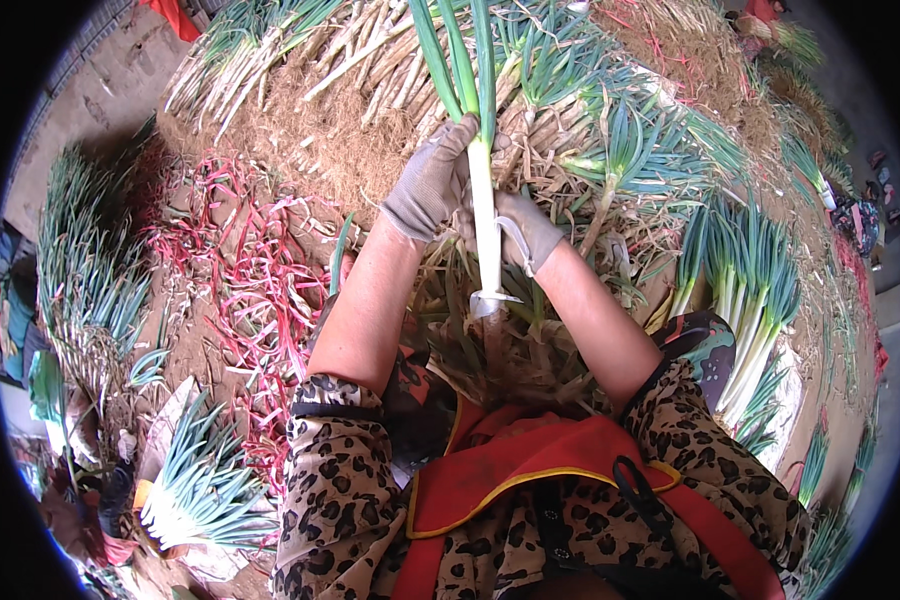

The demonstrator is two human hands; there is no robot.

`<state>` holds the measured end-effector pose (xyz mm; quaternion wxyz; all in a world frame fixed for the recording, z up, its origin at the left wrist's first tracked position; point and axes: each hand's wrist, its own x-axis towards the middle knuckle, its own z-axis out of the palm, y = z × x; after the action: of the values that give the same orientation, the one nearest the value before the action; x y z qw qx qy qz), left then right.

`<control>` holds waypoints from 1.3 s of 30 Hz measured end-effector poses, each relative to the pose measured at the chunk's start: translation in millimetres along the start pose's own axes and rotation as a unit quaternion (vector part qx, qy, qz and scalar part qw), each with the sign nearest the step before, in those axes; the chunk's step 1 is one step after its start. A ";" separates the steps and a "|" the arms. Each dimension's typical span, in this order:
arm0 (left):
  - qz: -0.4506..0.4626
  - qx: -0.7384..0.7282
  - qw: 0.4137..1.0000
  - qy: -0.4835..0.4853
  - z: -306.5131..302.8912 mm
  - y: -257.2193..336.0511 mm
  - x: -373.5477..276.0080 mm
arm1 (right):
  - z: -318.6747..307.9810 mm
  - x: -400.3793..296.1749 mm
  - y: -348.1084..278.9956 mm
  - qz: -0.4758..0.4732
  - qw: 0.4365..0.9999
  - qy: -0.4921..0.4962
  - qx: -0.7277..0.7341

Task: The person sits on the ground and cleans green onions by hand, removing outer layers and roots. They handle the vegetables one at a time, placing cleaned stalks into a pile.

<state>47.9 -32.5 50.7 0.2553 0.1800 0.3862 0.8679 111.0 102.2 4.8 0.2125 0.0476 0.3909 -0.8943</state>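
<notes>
A green onion with a long white shaft (484, 217) stands upright before my chest, its green leaves pointing away from me. My left hand (429, 180), in a grey work glove, grips it where the white turns green. Behind the shaft, my gloved right hand (525, 225) is partly hidden; whether it grips the stem I cannot tell. A pale strip of skin (516, 238) curls across the right glove. Loosened skin (489, 302) gathers low on the shaft, above the brownish root end (493, 337). Stripped leaves and husks (562, 337) lie between my legs.
Unpeeled green onions with roots (367, 90) are heaped ahead. Red plastic ties (262, 262) litter the ground at left. Cleaned white-stemmed onions lie in piles at right (754, 292) and lower left (202, 487). More onions (94, 247) stand far left. Another person (855, 221) is at the right edge.
</notes>
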 end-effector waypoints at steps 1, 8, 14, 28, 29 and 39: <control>0.007 -0.017 1.000 0.001 0.7 0.3 0.8 | 1.5 -7.6 4.6 0.037 0.999 -0.004 -0.015; -0.012 -0.070 0.997 0.043 15.1 2.3 -5.4 | -30.0 -9.9 83.1 0.077 0.984 0.024 -0.160; -0.013 -0.088 0.996 0.032 9.5 0.1 3.6 | -117.7 12.0 122.8 -0.123 0.771 -0.052 -0.623; -0.003 -0.080 0.995 0.062 -3.2 11.0 8.3 | -39.4 -7.6 48.8 -0.163 0.949 0.096 -0.253; 0.000 -0.079 0.995 0.060 -3.1 10.2 9.3 | -39.0 -7.0 49.2 -0.177 0.950 0.089 -0.241; -0.018 -0.072 0.993 0.090 2.5 7.0 3.9 | -8.7 -27.0 41.0 -0.141 0.970 0.050 -0.190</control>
<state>44.0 -32.8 58.1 0.2472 0.0760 0.3473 0.9014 151.9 93.0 -22.2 0.0697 -0.0040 0.5666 -0.8210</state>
